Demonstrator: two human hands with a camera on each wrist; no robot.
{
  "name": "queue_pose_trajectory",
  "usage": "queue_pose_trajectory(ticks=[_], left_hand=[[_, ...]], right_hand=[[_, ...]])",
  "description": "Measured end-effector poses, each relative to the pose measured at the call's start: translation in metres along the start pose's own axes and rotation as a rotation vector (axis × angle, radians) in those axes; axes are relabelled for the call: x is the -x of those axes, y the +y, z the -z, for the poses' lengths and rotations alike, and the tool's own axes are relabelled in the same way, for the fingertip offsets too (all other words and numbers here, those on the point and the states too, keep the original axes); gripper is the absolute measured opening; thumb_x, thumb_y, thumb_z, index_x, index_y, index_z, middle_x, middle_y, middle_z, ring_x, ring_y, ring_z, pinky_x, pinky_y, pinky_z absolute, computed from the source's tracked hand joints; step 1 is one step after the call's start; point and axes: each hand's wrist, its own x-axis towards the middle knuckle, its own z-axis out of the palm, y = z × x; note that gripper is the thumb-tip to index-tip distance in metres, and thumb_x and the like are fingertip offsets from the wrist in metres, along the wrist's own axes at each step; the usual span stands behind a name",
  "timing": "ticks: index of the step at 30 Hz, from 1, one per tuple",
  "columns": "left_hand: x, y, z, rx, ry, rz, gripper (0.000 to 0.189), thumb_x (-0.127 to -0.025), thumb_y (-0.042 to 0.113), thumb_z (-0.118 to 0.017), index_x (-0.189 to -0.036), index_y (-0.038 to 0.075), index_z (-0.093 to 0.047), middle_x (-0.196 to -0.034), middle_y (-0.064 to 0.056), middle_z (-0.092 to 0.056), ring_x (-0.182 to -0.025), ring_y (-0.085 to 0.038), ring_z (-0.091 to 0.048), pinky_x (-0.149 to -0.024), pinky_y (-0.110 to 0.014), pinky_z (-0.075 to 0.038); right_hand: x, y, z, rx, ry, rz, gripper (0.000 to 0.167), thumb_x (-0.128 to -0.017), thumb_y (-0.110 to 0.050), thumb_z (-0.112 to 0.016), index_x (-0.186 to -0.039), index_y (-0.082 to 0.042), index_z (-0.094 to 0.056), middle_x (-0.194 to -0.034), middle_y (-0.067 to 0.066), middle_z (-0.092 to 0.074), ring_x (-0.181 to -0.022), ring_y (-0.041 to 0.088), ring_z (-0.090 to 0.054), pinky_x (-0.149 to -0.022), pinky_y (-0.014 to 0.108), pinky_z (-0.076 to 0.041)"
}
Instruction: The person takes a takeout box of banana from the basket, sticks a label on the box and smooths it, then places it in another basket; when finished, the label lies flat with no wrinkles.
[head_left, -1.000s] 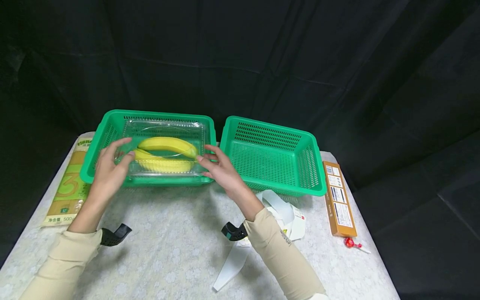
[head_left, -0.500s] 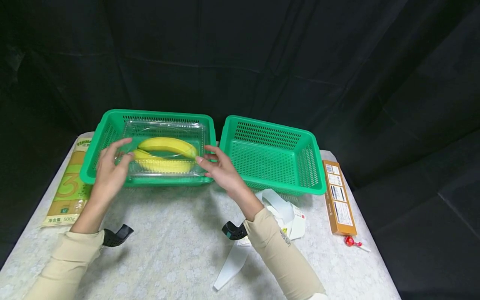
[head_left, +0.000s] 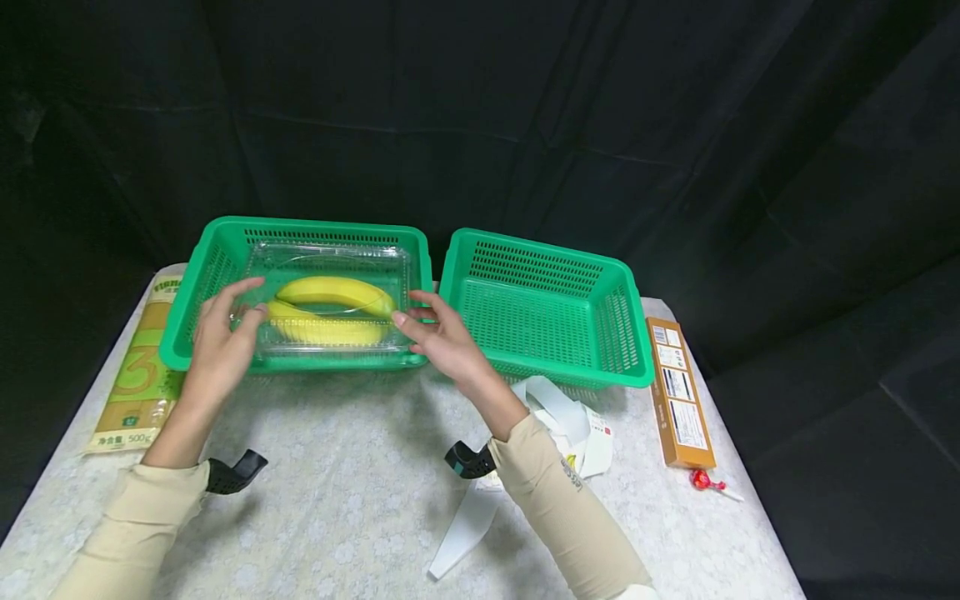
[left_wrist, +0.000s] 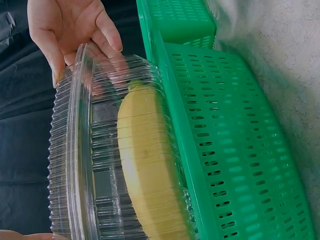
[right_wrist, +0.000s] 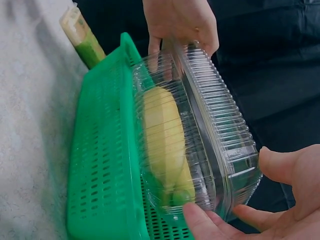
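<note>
A clear plastic clamshell box [head_left: 378, 252] holds two yellow bananas [head_left: 333, 292]. It sits over the left green basket [head_left: 174, 337], level with or just above its rim; the head view does not settle which. At the box's left end my left hand [head_left: 219, 337] grips its side, thumb toward the front. My right hand [head_left: 444, 337] grips the opposite end the same way. Seen from the left wrist, the lid seam [left_wrist: 77, 150] looks closed, and a banana [left_wrist: 145, 160] lies along the near wall. Both wrist views show the basket wall beside the box.
Right of the box stands a second green basket [head_left: 543, 325]. An orange-brown carton [head_left: 678, 400] and a red lollipop [head_left: 703, 480] lie at the table's right edge. A yellow-green 500 g bag [head_left: 135, 375] lies at left. White strip packaging [head_left: 467, 525] is partly under my right forearm.
</note>
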Motion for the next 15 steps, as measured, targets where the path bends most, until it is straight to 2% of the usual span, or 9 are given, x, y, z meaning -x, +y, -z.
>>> queue_pose_trajectory(ticks=[8,15], left_hand=[[0.0016,-0.0009,0.0005,-0.004,0.000,0.003,0.048,-0.105,0.023,-0.042,-0.151,0.010,-0.044,-0.150,-0.026,-0.038,-0.129,-0.039,-0.039,-0.096,-0.051,-0.032],[0.0020,0.0011,0.0006,0.020,0.000,0.003,0.049,-0.104,0.024,-0.042,-0.151,0.011,-0.044,-0.154,-0.026,-0.034,-0.133,-0.042,-0.037,-0.100,-0.058,-0.032]], right_hand=[[0.0012,-0.0010,-0.0016,-0.001,0.003,0.008,0.061,-0.101,-0.033,-0.060,-0.155,-0.018,-0.036,-0.150,0.013,-0.047,-0.132,0.029,-0.057,-0.102,0.042,-0.054],[0.0024,-0.0016,-0.0018,0.007,0.004,0.022,0.059,-0.102,-0.032,-0.058,-0.155,-0.018,-0.035,-0.149,0.013,-0.047,-0.131,0.030,-0.056,-0.102,0.044,-0.053]])
